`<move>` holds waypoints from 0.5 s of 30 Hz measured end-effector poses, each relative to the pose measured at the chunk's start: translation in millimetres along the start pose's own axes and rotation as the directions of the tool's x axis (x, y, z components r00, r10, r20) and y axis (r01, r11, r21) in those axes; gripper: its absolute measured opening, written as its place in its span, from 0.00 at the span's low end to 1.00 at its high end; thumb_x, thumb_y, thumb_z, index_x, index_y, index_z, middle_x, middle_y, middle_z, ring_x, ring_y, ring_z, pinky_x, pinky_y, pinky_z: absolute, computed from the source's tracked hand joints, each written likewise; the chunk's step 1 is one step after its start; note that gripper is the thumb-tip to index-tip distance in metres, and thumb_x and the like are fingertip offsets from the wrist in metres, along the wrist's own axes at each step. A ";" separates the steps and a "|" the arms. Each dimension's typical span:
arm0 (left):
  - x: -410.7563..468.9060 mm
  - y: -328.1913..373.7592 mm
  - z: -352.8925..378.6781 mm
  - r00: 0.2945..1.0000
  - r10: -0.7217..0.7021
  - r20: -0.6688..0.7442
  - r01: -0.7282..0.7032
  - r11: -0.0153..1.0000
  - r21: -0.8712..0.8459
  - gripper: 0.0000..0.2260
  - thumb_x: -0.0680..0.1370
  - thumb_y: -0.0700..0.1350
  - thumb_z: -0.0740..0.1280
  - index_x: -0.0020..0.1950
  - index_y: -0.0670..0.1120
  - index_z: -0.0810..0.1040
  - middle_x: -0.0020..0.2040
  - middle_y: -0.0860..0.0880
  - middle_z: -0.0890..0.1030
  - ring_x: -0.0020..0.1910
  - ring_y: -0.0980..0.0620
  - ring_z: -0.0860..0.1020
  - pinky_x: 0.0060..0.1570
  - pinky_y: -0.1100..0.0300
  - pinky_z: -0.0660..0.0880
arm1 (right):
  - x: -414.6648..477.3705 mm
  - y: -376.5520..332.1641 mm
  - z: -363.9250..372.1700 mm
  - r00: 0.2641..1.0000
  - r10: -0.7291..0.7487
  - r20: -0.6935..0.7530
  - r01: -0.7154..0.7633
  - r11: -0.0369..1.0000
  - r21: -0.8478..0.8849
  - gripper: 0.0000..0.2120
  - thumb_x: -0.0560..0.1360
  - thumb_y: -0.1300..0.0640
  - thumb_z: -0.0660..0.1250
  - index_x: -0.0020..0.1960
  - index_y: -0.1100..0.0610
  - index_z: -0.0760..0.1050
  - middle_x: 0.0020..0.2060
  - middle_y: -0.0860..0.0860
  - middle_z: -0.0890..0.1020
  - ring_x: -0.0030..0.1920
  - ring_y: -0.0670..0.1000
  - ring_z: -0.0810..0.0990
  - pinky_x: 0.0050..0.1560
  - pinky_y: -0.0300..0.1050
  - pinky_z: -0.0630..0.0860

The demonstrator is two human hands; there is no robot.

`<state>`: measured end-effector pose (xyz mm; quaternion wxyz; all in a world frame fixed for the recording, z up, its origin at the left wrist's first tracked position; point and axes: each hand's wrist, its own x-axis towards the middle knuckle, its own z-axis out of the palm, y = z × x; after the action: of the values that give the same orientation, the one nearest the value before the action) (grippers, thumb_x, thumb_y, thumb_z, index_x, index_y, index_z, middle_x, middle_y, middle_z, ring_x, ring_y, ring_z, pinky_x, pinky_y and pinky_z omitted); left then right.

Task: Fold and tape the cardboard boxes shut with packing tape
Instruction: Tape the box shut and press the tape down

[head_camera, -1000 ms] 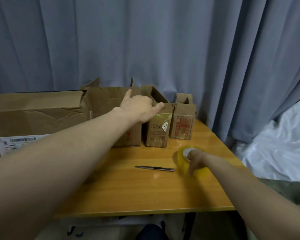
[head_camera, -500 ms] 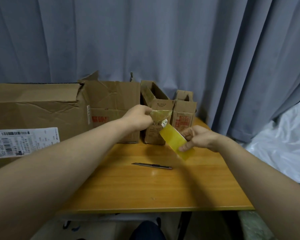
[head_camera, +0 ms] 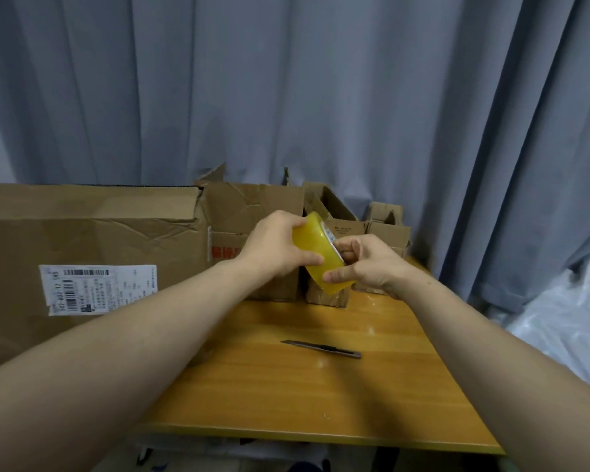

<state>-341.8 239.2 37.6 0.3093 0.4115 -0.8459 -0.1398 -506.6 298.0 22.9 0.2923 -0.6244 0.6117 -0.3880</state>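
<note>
Tape roll (head_camera: 312,248): held clear of the table (head_camera: 286,396), probably for finding its end.
Left hand (head_camera: 271,248): wrapped round roll, steadying.
Right hand (head_camera: 372,264): pinched on rim.
Knife (head_camera: 321,349): laid near for cutting.

Large cardboard box (head_camera: 116,240) cut off by left edge; shipping label (head_camera: 99,289) print too small to read. Tape roll (head_camera: 315,247): left side hidden under left hand (head_camera: 273,248), core behind fingers of right hand (head_camera: 372,264); loose end not discernible. Red print on medium box (head_camera: 252,209) half hidden by left hand. Narrow box (head_camera: 334,212) front behind tape roll. White plastic sheet (head_camera: 566,321) cut off by right edge.
</note>
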 end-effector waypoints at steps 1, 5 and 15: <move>-0.4 -0.5 -1.1 1.000 0.007 -0.023 -0.007 1.000 0.001 0.36 0.65 0.54 0.77 0.69 0.47 0.71 0.66 0.48 0.73 0.65 0.49 0.71 0.62 0.56 0.69 | 0.9 -1.7 0.8 1.000 -0.011 -0.006 0.011 1.000 0.001 0.15 0.67 0.68 0.75 0.52 0.58 0.80 0.48 0.54 0.85 0.48 0.52 0.84 0.51 0.46 0.81; -0.2 -2.8 -3.9 0.992 0.050 -0.113 -0.051 0.999 -0.009 0.29 0.65 0.52 0.78 0.64 0.46 0.76 0.63 0.49 0.75 0.61 0.50 0.74 0.61 0.56 0.72 | 2.4 -6.7 3.0 0.999 -0.045 -0.030 0.045 0.999 0.011 0.13 0.67 0.67 0.74 0.48 0.55 0.79 0.44 0.51 0.85 0.44 0.49 0.84 0.47 0.42 0.81; 12.6 -1.0 -17.7 0.977 0.048 -0.208 -0.071 0.992 -0.100 0.07 0.73 0.47 0.72 0.48 0.47 0.84 0.48 0.51 0.81 0.48 0.55 0.77 0.49 0.60 0.74 | 4.7 -17.6 3.1 0.995 -0.087 -0.049 0.089 0.995 0.050 0.13 0.69 0.65 0.74 0.50 0.53 0.78 0.41 0.45 0.83 0.41 0.42 0.82 0.41 0.32 0.79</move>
<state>-335.7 229.0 55.9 0.4205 0.3810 -0.8127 -0.1324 -494.8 294.4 36.5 0.2765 -0.6337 0.5799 -0.4310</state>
